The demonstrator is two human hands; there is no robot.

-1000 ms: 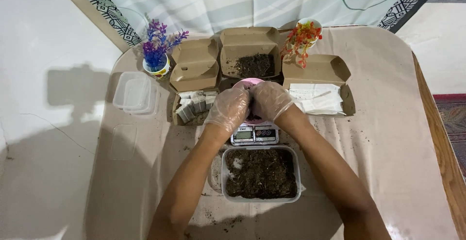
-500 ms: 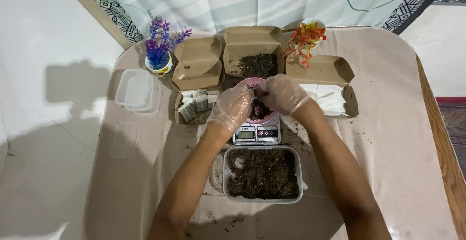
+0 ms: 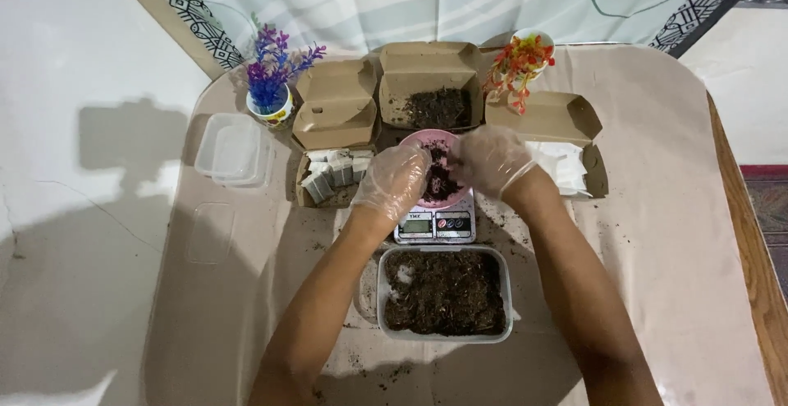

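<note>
1. Both hands at the small pink round bowl (image 3: pixel 437 178) on the white digital kitchen scale (image 3: pixel 435 222): left hand in a clear disposable glove (image 3: pixel 392 180) cupped against the bowl's left rim, fingers curled and touching it; right hand in a clear disposable glove (image 3: pixel 491 160) at the right rim, fingers bent inward, whether pinching soil or only resting there impossible to tell.
2. Already in the bowl: a loose dark heap of soil-like material (image 3: pixel 437 183), bowl sitting squarely on the scale.
3. Just in front of the scale, a clear rectangular plastic tub of the same dark material (image 3: pixel 445 293), well filled, so plenty left to portion by the look of it.
4. Behind the bowl, an open brown cardboard box with a small amount of dark material (image 3: pixel 435 104).
5. To the left, a brown cardboard tray of small pale packets (image 3: pixel 332 178), seemingly finished portions; to the right, an open cardboard box of white sheets (image 3: pixel 562 164).
6. Judged roughly midway: some packets done, much material remaining.
</note>
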